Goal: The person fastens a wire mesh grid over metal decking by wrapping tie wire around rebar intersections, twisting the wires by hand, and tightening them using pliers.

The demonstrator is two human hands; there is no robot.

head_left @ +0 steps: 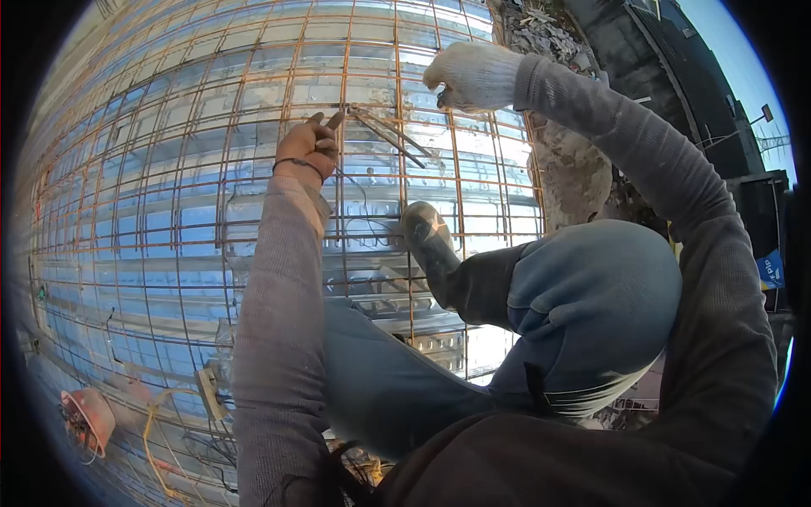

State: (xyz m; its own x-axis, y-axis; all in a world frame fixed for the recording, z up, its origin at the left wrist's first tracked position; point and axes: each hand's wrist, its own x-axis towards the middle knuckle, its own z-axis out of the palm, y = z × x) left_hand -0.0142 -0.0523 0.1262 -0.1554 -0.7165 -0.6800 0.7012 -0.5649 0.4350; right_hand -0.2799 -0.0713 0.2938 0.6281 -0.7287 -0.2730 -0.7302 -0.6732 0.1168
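Observation:
My left hand (311,150), bare with a dark band at the wrist, is over the rebar grid (345,68). Its fingers are partly curled, and two fingertips reach up to a bar crossing. Just right of those fingertips, the long-handled pincers (387,135) rest at the crossing with their handles spread apart. A thin dark wire (365,198) loops below this hand; whether the fingers grip its end is unclear. Up and to the right, my right hand (475,78) wears a pale knitted glove. Its fingers are curled and held apart from the pincers; what lies inside them is hidden.
Shiny ribbed metal decking (152,241) lies under the bars. My rubber boot (435,245) stands on the grid. An orange hard hat (89,420) and a yellow cord (152,448) are at lower left. Broken concrete (570,173) and rubble (541,38) border the right side.

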